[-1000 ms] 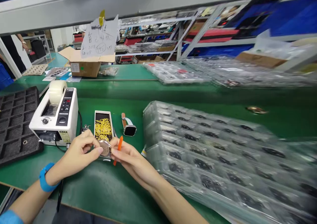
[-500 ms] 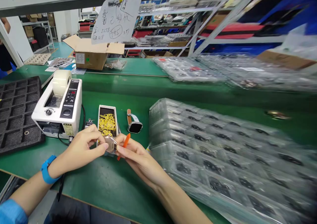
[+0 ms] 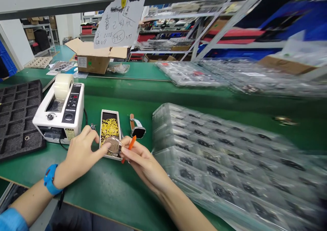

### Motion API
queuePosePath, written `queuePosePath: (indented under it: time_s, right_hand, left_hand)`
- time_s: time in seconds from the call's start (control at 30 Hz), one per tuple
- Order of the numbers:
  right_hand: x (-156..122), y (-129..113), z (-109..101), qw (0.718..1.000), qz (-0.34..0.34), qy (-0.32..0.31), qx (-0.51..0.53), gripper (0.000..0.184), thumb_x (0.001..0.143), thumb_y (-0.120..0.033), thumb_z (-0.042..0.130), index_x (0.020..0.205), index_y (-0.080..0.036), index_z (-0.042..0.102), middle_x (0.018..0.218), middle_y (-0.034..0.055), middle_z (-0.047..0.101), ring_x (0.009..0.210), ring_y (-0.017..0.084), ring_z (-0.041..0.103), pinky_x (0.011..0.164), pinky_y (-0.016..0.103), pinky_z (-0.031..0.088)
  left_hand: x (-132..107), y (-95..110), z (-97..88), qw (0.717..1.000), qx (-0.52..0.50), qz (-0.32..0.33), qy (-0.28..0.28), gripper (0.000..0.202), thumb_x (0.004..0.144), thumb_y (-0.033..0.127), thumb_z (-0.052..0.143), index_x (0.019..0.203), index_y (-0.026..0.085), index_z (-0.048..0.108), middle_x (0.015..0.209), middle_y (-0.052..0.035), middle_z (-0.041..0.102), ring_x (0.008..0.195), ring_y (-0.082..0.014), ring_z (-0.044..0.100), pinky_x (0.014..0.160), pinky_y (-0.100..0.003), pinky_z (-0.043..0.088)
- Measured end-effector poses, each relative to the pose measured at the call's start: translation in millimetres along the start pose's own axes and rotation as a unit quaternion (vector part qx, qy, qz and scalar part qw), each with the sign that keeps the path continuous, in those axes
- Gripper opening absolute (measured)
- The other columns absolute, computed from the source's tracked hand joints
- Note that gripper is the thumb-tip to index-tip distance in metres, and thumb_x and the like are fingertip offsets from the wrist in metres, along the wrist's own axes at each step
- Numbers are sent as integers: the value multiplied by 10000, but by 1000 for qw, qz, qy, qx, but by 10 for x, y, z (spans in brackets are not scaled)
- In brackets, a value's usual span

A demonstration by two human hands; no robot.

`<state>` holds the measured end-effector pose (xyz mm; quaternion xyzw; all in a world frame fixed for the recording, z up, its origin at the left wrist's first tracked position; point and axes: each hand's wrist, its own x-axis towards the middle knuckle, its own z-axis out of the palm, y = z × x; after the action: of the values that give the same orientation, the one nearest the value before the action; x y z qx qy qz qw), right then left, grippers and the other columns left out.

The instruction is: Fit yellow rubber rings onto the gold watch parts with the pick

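Green worktop (image 3: pixel 114 193) spreads below the handheld watch (image 3: pixel 114 147), pale shelving (image 3: pixel 270 44) beyond.

Ahead of me: handwritten sheet (image 3: pixel 112 33), reading "2258", "418", a circled number ending "95". Near, to my left: white tape dispenser (image 3: pixel 60 113), red display (image 3: pixel 74 97) "36". Far left: carton (image 3: pixel 95 65), label (image 3: pixel 82 62) too small to read.

- tape machine (image 3: pixel 58 117) (its digits (image 3: pixel 75 97) glow red)
- foam tray (image 3: pixel 15 125), just left of the machine
- open carton (image 3: pixel 93 64), farther back
- handwritten note (image 3: pixel 116 25), hanging
- plastic bag (image 3: pixel 119 68) beside the carton
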<state>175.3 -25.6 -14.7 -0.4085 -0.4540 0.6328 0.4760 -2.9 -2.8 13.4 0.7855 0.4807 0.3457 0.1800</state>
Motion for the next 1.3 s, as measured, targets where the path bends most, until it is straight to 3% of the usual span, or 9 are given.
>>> queuePosePath:
  time_s: [0.1,0.17,0.37,0.6,0.87,1.03,1.13,1.23,1.3]
  right_hand:
    - [-11,-27,-10,1000,3,-7,19,394,700,-552,710,709,-211,513,628,-33,405,600,126,332,586,258,288]
    - [-19,-30,-7,999,7,-18,28,385,700,-539,716,709,-209,520,626,-33,410,599,124,335,588,256,286]
    - [-31,28,52,994,34,-37,94,383,670,-507,752,704,-199,527,635,-38,389,598,112,329,587,244,287]
    - [-53,99,131,986,71,-47,146,354,648,-446,778,740,-200,540,704,-16,453,638,120,391,603,245,335]
    - [-19,157,166,986,57,-52,151,363,640,-451,781,801,-199,575,733,-3,495,644,121,409,602,242,334]
    - [-47,-182,19,995,-71,-62,-26,376,757,-540,653,718,-201,494,691,-20,469,640,120,425,632,248,363]
    - [99,-558,-185,939,-170,2,-298,317,880,-506,487,779,-207,520,805,14,552,772,159,510,727,280,401]
    - [464,-863,-449,775,-89,61,-622,263,949,-388,398,849,-212,566,894,31,630,856,172,576,771,286,418]
    - [770,-962,-616,714,-27,69,-696,190,911,-333,511,827,-191,605,874,46,655,832,178,606,753,296,444]
  left_hand:
    - [-6,-29,-28,995,-51,60,64,152,868,211,534,718,184,529,712,13,474,611,-118,455,546,-258,368]
    - [-11,-38,-24,986,-104,113,64,79,861,189,557,802,183,611,817,-26,545,753,-146,541,626,-272,435]
    - [7,-85,78,969,-184,148,-74,267,810,217,648,1072,266,665,1283,-87,536,1190,-242,504,1000,-453,404]
    - [29,-107,163,962,-196,168,-93,257,701,206,725,947,231,655,1253,-92,580,1175,-254,526,1027,-466,375]
    - [17,-106,187,954,-251,103,-128,337,669,218,757,980,206,627,1113,-84,656,1077,-249,585,991,-431,410]
    - [-52,-142,230,962,-250,-13,-108,639,669,234,748,1247,206,478,1295,-113,557,1191,-265,519,1020,-433,405]
    - [-51,-189,252,974,-217,-25,-62,467,754,229,650,1199,207,509,1251,-104,583,1123,-250,553,984,-442,430]
    - [-27,-216,256,979,-199,-19,-25,297,810,228,569,1107,212,564,1162,-91,623,973,-222,606,879,-407,487]
    - [-15,-221,265,981,-195,7,-13,195,818,210,543,1006,212,597,1107,-84,643,968,-223,610,823,-375,505]
